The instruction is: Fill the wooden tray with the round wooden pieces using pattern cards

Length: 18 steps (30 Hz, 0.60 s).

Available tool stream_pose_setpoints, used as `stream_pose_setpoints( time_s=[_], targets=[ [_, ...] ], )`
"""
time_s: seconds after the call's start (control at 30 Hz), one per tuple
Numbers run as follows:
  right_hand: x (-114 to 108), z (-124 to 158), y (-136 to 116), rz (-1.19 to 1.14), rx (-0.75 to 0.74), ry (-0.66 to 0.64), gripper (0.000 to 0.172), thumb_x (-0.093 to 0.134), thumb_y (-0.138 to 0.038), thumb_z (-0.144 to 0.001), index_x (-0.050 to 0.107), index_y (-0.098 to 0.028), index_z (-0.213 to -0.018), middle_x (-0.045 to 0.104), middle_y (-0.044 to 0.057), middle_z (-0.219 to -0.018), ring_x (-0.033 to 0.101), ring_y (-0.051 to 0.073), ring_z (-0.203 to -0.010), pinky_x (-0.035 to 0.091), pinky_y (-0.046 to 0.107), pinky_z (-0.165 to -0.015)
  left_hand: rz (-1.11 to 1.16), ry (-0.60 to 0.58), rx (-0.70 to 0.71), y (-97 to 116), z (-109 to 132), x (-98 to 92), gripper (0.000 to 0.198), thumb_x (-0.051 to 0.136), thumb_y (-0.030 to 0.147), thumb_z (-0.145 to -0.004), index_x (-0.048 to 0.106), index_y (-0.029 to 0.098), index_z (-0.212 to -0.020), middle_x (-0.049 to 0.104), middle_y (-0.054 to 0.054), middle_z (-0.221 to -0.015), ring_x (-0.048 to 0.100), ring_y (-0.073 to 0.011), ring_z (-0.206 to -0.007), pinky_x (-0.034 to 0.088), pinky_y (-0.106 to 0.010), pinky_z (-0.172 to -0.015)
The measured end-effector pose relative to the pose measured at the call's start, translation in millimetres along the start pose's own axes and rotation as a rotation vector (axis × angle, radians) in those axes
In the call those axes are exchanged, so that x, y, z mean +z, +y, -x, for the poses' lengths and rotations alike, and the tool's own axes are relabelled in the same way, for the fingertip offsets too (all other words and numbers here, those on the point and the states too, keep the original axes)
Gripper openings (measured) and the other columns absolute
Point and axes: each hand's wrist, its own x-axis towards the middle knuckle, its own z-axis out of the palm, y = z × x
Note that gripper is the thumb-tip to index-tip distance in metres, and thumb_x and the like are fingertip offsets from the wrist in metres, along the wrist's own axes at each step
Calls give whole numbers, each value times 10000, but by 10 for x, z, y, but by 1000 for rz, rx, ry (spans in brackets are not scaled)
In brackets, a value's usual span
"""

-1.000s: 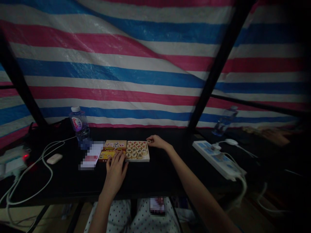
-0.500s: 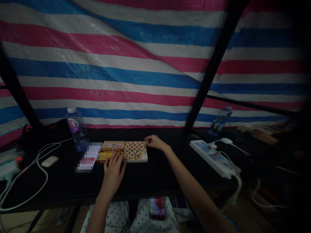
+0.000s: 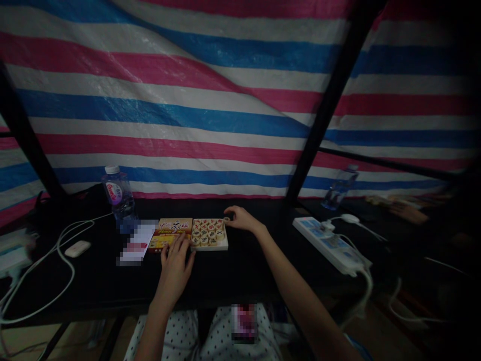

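A white tray [image 3: 221, 247] of round wooden Chinese chess pieces [image 3: 204, 233], marked with red and dark characters, lies on the black table. Against its left side sits a brown and yellow box lid [image 3: 160, 236] with printed lettering. My left hand [image 3: 177, 258] rests on the lid's lower right, fingers stretched out and slightly apart. By the tray's upper right corner, my right hand [image 3: 240, 218] has thumb and fingers around a single chess piece [image 3: 226, 219], partly hidden by the fingers. Several pieces fill the tray, with a white strip showing along its front.
A water bottle [image 3: 119, 198] stands behind a blurred card [image 3: 138, 245]. Farther left are a white case [image 3: 77, 248] and looped cables [image 3: 71, 271]. Toward the right lie a power strip [image 3: 326, 245] and another bottle [image 3: 340, 188]. Another person's hand [image 3: 409, 210] shows dimly at far right.
My right hand has shifted slightly up, its fingers more arched around the piece at the tray's corner. The left hand stays on the lid.
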Motion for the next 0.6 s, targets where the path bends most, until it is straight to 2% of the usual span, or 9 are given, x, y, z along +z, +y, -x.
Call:
stream_pose_setpoints(
  time_s=[0.1, 0.17, 0.23, 0.27, 0.33, 0.4, 0.43, 0.53, 0.6],
  targets=[
    [23, -4, -21, 12, -17, 39, 319, 643, -256, -727, 643, -138, -1024, 639, 65, -938, 564, 132, -737, 426, 246, -686, 97, 193, 37, 126, 67, -116, 206, 426, 223, -887, 558, 214, -1045, 516, -108, -1322, 438, -240, -1256, 337, -480, -1028],
    [46, -5, -36, 17, -23, 59, 291, 634, -231, -727, 640, -146, -1006, 624, 53, -919, 550, 125, -729, 414, 243, -685, 234, 328, 80, 277, 253, -120, 157, 460, 214, -871, 573, 209, -979, 597, -108, -1193, 517, -225, -1162, 398, -436, -986],
    [62, -2, -53, 19, -23, 73, 267, 629, -206, -723, 638, -153, -985, 608, 43, -903, 538, 121, -725, 403, 241, -683, 407, 318, 161, 479, 542, -18, 122, 473, 201, -857, 590, 213, -892, 667, -86, -945, 618, -199, -948, 488, -372, -851],
    [66, 1, -61, 19, -20, 80, 259, 627, -196, -721, 636, -156, -977, 600, 40, -898, 533, 120, -725, 398, 240, -682, 464, 232, 224, 589, 699, 72, 150, 459, 205, -857, 608, 222, -865, 674, -69, -836, 637, -191, -845, 505, -357, -800],
    [66, 7, -74, 21, -14, 94, 250, 621, -183, -720, 632, -161, -968, 586, 35, -893, 523, 119, -727, 388, 239, -676, 525, -101, 359, 793, 969, 297, 201, 445, 238, -858, 645, 248, -835, 688, -53, -782, 648, -181, -782, 504, -340, -800],
    [62, 12, -80, 24, -8, 112, 244, 615, -182, -722, 628, -164, -965, 576, 31, -888, 516, 119, -727, 379, 237, -669, 497, -433, 231, 924, 1110, 532, 199, 487, 323, -842, 668, 248, -880, 702, -65, -886, 644, -206, -898, 481, -336, -857],
    [60, 14, -81, 28, -4, 121, 242, 615, -184, -722, 626, -164, -963, 573, 30, -885, 512, 119, -727, 375, 237, -666, 466, -544, 116, 949, 1130, 639, 223, 499, 358, -830, 672, 242, -908, 700, -72, -913, 642, -221, -908, 478, -341, -851],
    [59, 14, -84, 41, -1, 133, 243, 619, -187, -718, 619, -165, -960, 567, 26, -877, 504, 119, -724, 365, 233, -660, 400, -653, -225, 886, 1093, 898, 423, 539, 472, -782, 615, 210, -1106, 659, -100, -1088, 593, -272, -1045, 438, -359, -894],
    [57, 14, -95, 47, -8, 129, 246, 617, -182, -719, 615, -163, -965, 568, 26, -877, 502, 117, -722, 360, 230, -655, 421, -724, -335, 808, 1086, 1031, 580, 596, 519, -718, 560, 179, -1188, 596, -122, -1207, 527, -294, -1146, 396, -358, -948]
  ],
)
